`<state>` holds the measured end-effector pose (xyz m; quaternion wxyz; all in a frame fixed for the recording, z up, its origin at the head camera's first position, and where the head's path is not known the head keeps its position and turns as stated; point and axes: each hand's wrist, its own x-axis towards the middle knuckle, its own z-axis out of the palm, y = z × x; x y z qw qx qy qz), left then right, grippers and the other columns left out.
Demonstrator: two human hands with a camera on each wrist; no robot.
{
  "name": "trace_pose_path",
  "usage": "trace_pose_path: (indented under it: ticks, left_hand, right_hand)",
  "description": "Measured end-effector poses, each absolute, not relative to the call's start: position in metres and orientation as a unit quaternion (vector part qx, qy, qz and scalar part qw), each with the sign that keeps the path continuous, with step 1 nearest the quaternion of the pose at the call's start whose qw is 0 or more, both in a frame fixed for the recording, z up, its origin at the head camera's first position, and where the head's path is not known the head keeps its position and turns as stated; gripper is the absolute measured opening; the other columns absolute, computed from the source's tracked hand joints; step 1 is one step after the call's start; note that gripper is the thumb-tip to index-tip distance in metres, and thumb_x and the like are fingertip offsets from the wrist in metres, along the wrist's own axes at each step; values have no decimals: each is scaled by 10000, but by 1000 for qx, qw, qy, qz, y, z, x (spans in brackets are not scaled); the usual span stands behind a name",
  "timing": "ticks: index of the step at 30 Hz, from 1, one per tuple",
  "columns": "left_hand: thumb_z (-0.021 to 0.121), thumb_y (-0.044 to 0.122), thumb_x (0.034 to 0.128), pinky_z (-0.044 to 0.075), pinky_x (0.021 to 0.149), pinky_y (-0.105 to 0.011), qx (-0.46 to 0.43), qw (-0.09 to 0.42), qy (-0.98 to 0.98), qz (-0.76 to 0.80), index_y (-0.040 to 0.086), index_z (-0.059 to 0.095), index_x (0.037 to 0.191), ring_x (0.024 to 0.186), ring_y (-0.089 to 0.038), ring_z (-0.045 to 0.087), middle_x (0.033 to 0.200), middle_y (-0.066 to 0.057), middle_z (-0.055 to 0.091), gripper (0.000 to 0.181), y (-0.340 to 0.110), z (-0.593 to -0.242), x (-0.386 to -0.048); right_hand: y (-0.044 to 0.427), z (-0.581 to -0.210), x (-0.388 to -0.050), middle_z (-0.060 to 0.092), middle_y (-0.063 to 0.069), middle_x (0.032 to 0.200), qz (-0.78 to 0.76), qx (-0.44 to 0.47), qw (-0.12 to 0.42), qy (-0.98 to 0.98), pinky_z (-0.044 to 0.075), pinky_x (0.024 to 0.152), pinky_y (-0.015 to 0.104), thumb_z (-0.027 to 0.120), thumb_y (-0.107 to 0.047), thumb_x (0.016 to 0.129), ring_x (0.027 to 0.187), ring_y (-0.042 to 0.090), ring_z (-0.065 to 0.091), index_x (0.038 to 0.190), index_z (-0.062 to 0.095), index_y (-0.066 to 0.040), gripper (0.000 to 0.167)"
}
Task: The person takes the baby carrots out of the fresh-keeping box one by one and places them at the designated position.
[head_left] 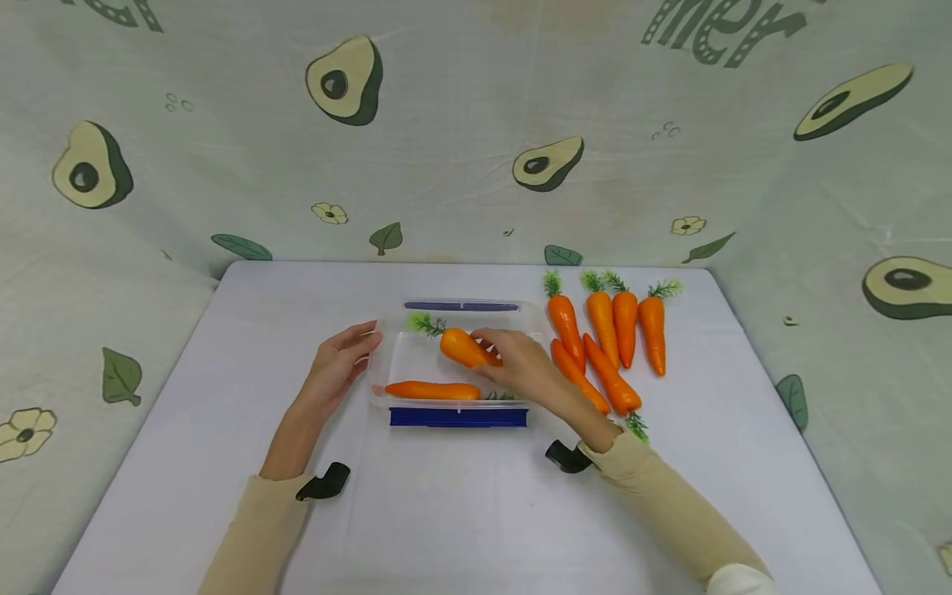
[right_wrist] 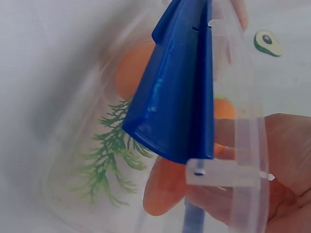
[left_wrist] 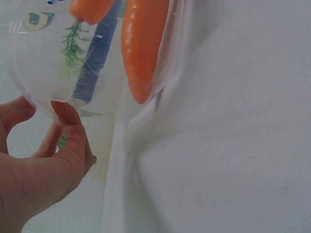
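Note:
A clear plastic container with blue clip flaps stands on the white table. One carrot lies along its near wall, leaves to the right. My right hand reaches into the container and pinches a second carrot by its narrow end, the leafy top pointing left. In the right wrist view, a blue flap partly covers that hand. My left hand grips the container's left rim between thumb and fingers, and the left wrist view shows this hand at the corner.
Right of the container lie several carrots with green tops, the nearest beside my right forearm. A cloth backdrop printed with avocados rises behind the table. Dark wrist-camera mounts stick out at both sleeves.

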<state>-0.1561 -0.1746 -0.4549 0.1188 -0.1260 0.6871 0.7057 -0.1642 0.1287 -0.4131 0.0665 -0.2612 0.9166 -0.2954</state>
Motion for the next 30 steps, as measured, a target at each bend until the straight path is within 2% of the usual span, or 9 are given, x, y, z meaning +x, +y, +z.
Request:
trace_pose_path:
  ticks: [7, 15, 22, 30]
  left_hand:
    - [650, 345, 1026, 412, 1120, -295, -120, 118, 687, 707, 92, 468, 1540, 1271, -275, 487, 1479, -92, 491, 601, -175, -455, -155]
    - [645, 364, 1026, 366, 1170, -350, -123, 119, 692, 702, 92, 447, 1555, 1299, -279, 467, 1474, -74, 492, 627, -174, -453, -155]
    - [654, 346, 1024, 408, 1124, -284, -114, 113, 686, 710, 55, 436, 1552, 1260, -266, 491, 1408, -45, 528, 641, -177, -453, -155]
    - [652, 357, 1023, 427, 1097, -252, -114, 114, 691, 704, 71, 444, 1552, 1261, -268, 495, 1383, -19, 544, 637, -176, -454, -155]
  right_hand:
    - [140, -402, -160, 720, 110, 1171, -305, -279, 28, 910, 587, 854, 348, 797, -174, 923, 989, 238, 678, 1362, 631, -18, 495]
    - [150, -384, -161, 715, 143, 1187, -340, -281, -11, 897, 600, 840, 369, 808, -136, 908, 994, 260, 684, 1375, 616, 7, 525]
    - [159, -372, -164, 706, 146, 1196, -387, -252, -16, 887, 601, 856, 378, 784, -158, 933, 1034, 267, 681, 1401, 593, 7, 531]
    - [181, -358, -165, 701, 169, 1210, -417, -220, -42, 881, 593, 882, 430, 791, -176, 929, 1038, 291, 686, 1406, 586, 19, 554]
